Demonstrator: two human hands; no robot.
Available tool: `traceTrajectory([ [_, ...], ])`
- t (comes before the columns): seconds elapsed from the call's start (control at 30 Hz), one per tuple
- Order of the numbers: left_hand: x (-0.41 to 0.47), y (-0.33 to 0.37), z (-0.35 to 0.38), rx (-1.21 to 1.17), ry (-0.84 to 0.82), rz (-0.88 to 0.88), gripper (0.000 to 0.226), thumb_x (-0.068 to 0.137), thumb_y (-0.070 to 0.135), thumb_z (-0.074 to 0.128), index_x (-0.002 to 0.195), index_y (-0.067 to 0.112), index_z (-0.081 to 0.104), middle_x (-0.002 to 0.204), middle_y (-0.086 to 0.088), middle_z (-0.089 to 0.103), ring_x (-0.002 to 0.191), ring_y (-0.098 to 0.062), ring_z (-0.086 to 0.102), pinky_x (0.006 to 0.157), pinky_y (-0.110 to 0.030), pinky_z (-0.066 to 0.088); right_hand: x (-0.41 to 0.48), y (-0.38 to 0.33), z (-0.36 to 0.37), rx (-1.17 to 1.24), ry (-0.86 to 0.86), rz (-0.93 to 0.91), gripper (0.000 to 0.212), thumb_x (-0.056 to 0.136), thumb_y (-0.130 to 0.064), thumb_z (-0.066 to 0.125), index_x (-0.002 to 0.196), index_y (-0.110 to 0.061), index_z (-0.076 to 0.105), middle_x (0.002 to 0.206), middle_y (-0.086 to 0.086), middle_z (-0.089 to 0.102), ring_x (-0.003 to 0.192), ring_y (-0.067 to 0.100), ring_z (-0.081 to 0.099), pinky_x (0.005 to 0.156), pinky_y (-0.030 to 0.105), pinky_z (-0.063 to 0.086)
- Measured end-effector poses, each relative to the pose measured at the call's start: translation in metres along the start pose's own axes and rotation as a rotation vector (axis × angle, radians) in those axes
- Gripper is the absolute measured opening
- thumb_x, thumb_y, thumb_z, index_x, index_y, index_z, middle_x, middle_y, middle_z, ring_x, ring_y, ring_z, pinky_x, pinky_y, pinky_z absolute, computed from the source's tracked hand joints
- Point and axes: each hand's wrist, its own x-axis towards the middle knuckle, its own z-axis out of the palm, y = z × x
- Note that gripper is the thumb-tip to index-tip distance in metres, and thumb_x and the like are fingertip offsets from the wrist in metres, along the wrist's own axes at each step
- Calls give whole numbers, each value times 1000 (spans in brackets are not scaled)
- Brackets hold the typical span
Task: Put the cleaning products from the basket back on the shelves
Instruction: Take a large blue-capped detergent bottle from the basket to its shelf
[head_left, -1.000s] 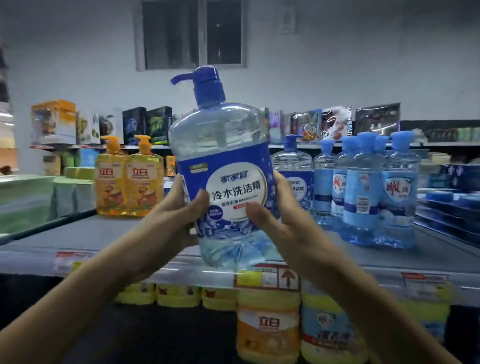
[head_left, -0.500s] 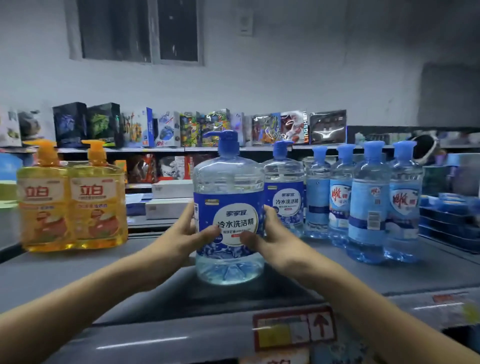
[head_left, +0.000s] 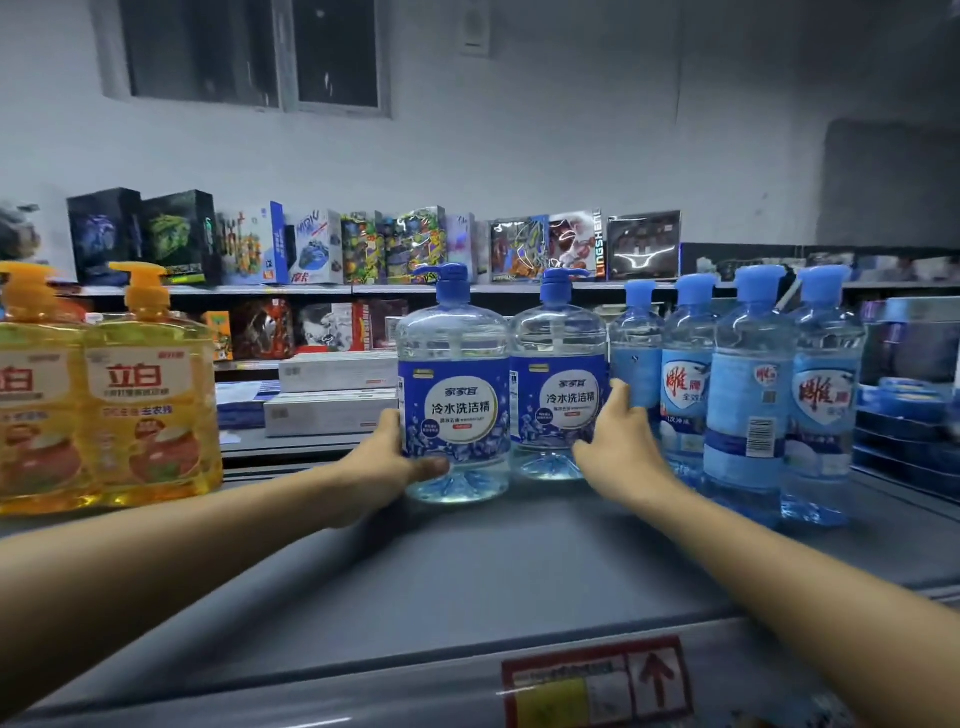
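Two clear pump bottles with blue labels stand side by side on the grey shelf (head_left: 519, 571). My left hand (head_left: 384, 462) grips the left pump bottle (head_left: 454, 374) low on its left side, the thumb lying across its front near the base. My right hand (head_left: 618, 447) holds the right pump bottle (head_left: 558, 374) at its lower right side, with the fingers wedged between it and the blue-capped bottles. Both bottles are upright and touch each other. The basket is out of view.
Two yellow pump bottles (head_left: 150, 415) stand at the shelf's left. Several blue-capped bottles (head_left: 748, 405) crowd the right. A gap lies between the yellow bottles and my left hand. Toy boxes (head_left: 363, 244) line a farther shelf. A red price label (head_left: 597, 686) marks the front edge.
The pump bottle went from in the air to standing on the shelf, then slid back against its twin. My right hand moved off it onto the twin bottle's right side.
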Motion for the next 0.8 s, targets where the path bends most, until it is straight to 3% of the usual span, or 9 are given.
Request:
traceTrajectory([
  [0.1,13,-4,3,8,-15,-8,60,88,7,72,132,20,33,119,0,62,118,-23,57,103,-41,43,2,6,11,-11,-50,-1,61,92,-10,55,141,-11,18,121,18,53,91,29,49,72,36,41],
  [0.2,22,-6,1,15,-35,-19,62,90,8,69,136,21,30,122,0,61,120,-22,54,103,-38,41,3,8,18,-44,-62,-35,65,94,-10,55,143,-13,14,112,15,50,87,28,51,70,35,41],
  [0.4,31,-13,4,60,18,-16,56,93,14,67,134,23,30,126,0,58,120,-20,51,104,-37,38,6,11,24,-58,-63,-75,73,93,-15,56,146,-28,9,112,19,51,84,30,55,72,37,43],
  [0.6,28,-13,-4,177,-97,-8,68,94,27,65,145,22,20,136,3,50,130,-21,46,115,-43,34,-2,5,20,-114,-103,-88,70,93,-17,58,145,-29,12,120,20,44,86,33,57,72,37,44],
  [0.73,14,-2,-5,395,-70,-71,65,89,39,70,139,21,32,134,1,54,123,-22,51,110,-39,39,-6,-3,5,-144,-191,-46,67,93,-20,57,143,-28,14,127,19,42,81,28,57,65,35,44],
  [0.8,-8,14,-7,519,-58,-71,42,89,36,68,123,25,45,123,2,58,111,-20,55,97,-30,42,-9,-8,-6,-169,-231,-46,68,90,-23,58,145,-27,19,125,17,48,88,27,60,69,36,47],
])
